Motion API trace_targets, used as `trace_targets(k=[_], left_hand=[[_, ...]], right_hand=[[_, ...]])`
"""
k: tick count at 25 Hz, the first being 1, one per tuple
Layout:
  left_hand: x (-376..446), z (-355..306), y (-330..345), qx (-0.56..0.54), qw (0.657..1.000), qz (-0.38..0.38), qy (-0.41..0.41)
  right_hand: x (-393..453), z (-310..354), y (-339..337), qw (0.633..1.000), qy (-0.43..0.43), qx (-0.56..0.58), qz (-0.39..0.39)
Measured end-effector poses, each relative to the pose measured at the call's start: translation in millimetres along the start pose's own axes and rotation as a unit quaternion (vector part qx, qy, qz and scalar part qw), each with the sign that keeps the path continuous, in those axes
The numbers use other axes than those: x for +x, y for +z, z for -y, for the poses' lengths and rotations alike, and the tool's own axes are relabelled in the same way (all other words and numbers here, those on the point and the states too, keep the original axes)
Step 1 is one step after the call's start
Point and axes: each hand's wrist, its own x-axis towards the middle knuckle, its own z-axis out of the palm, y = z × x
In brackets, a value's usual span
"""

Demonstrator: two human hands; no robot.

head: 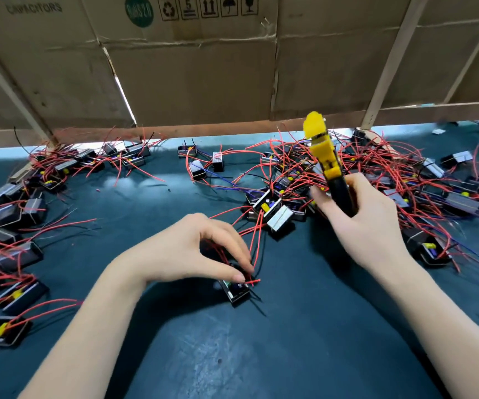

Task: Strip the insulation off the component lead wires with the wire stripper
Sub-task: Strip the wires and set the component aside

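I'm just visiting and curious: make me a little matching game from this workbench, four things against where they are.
Things:
1. wire stripper
2. small component
3. big tangled pile
4. cardboard

Places:
A. under the left hand
B. standing along the back
C. raised in the right hand
D. on the mat's right side

Pairs: 1-C, 2-A, 3-D, 4-B

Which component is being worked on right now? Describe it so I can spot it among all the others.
On the dark green mat, look near the middle, between the left and right heaps of parts. The component is the small black box lying alone under the left hand, whose fingers pinch its red lead wires; no other box is touched.
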Motion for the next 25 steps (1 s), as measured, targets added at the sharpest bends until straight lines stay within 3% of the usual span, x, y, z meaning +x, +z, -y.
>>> trace_targets(k=[6,15,19,25], left_hand=[[2.0,3.0,4.0,-0.016,0.998,0.054,-0.027],[8.2,5.1,3.0,-0.085,0.977,-0.188,-0.062],[11.2,5.2,4.9,-0.125,0.961,-0.23,-0.086],[15.8,1.4,11.0,-0.142,0.955,-0.233,-0.112]], right_hand=[[0.8,-4.3,-2.8,0.991,-0.089,-0.096,0.01],[0.0,-6.1,2.2,0.946,-0.162,-0.278,-0.033],[-0.6,-5.9,7.8,0.941,-0.163,-0.293,-0.036],[-1.4,-4.5,12.1,0.943,-0.179,-0.279,-0.037]])
